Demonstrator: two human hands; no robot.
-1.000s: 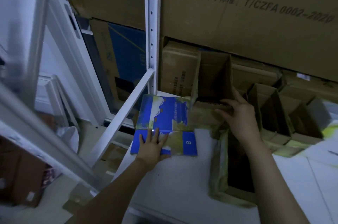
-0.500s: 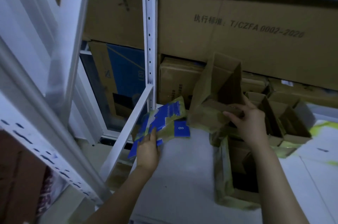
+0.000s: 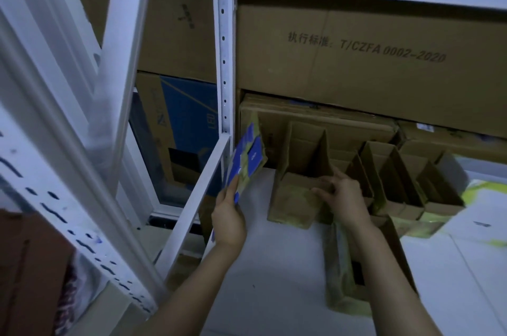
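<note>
Dim storeroom, seen from above: two bare arms reach onto a white metal shelf (image 3: 274, 289).

The left hand (image 3: 230, 221) holds a flat blue and yellow packet (image 3: 248, 160) by its lower end. The packet is held up nearly on edge, leaning slightly right, over the shelf's left side. It is just beside the white upright post (image 3: 223, 61) at the shelf's corner. The fingers of this hand run up the packet's near face. They appear to pinch it against the thumb, though the light is poor and the thumb is hidden.

The right hand (image 3: 347, 199) grips an open cardboard box (image 3: 297, 198). This box stands on the shelf, just right of the packet and apart from it. The fingers (image 3: 323, 191) lie close together, curled over the top of the box's low front wall.

Right of that box, a row of smaller open boxes (image 3: 397, 179) runs along the shelf. A long open box (image 3: 345, 280) with yellowish tape lies in the foreground beneath the right forearm.

Behind everything sits a large brown carton (image 3: 356, 66) printed with Chinese characters and "T/CZFA 0002-2020". It rests on flatter cartons (image 3: 315, 118). Left of the post stands a carton with a blue panel (image 3: 189, 118).
</note>
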